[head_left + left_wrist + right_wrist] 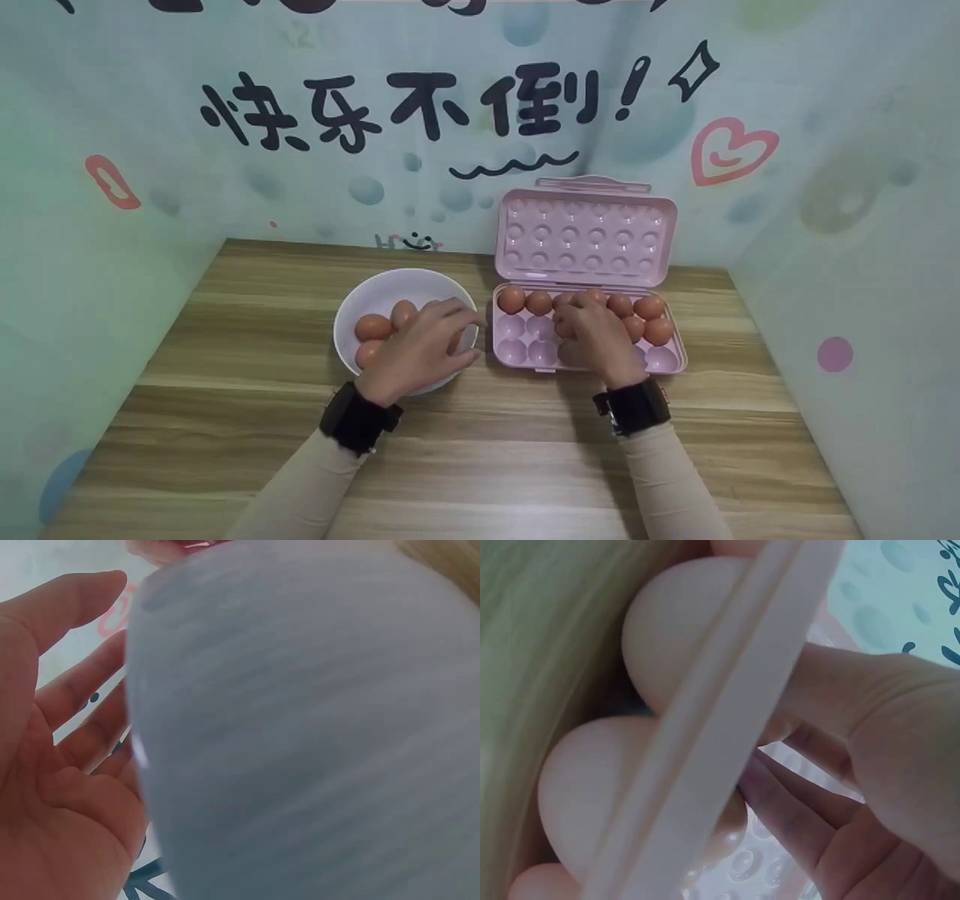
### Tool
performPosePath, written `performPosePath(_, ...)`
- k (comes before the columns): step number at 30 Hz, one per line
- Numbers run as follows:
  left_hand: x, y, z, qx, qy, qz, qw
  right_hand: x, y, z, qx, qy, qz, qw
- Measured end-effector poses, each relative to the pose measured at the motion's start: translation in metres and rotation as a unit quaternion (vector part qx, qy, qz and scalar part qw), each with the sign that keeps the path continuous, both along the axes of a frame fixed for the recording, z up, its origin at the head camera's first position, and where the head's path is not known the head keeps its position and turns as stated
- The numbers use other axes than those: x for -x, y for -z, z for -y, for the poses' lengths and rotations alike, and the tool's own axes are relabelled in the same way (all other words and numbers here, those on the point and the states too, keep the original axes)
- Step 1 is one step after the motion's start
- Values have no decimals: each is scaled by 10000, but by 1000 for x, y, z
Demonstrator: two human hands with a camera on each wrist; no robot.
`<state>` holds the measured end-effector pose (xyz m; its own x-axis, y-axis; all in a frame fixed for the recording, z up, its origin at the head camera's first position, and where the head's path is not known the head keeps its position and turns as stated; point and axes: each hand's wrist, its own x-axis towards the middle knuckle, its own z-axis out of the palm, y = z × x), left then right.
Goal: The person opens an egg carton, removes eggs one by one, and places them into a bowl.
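In the head view, we are seeing a white bowl of brown eggs sitting on a wooden bench, just beside a pink carton with its lid raised. Our left hand is hovering over the bowl, fingers relaxing; our right hand is seemingly pinching an egg over the carton's middle row. In the left wrist view, the bowl is partly hiding our loosely extended, unladen fingers. In the right wrist view, the carton's rim is covering the fingertips. We are judging the egg light, rigid, smooth and fragile, needing gentle holding around its widest part.
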<state>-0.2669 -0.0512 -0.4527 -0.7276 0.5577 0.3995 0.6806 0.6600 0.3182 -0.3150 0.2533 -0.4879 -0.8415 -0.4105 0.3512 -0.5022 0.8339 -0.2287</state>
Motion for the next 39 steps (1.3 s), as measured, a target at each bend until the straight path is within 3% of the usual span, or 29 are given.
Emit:
performPosePath(5,0,1,-3,-308,-18,217,9993,-8,-10,-2,303,158,-342,9988)
performPosePath(11,2,0,-7,-648,-35,362,9972,-14,-28,-3,1079,-247,-625,9919)
performPosePath(20,0,-5,-18,-762,-61,127,9970,-31,-51,11,2102,-606,-179,9756)
performPosePath(26,-2,-6,-28,-1109,237,129,9935,-42,-60,23,2675,-1057,117,9577)
performPosePath(29,-2,-5,-31,-1329,403,111,9902,-46,-62,29,2881,-1241,328,9489)
performPosePath(35,-1,-6,-35,-1544,568,-256,9860,-49,-62,36,3157,-1507,623,9348)
performPosePath(39,-2,-7,-37,-1689,589,-373,9832,-50,-61,39,3170,-1601,822,9312)
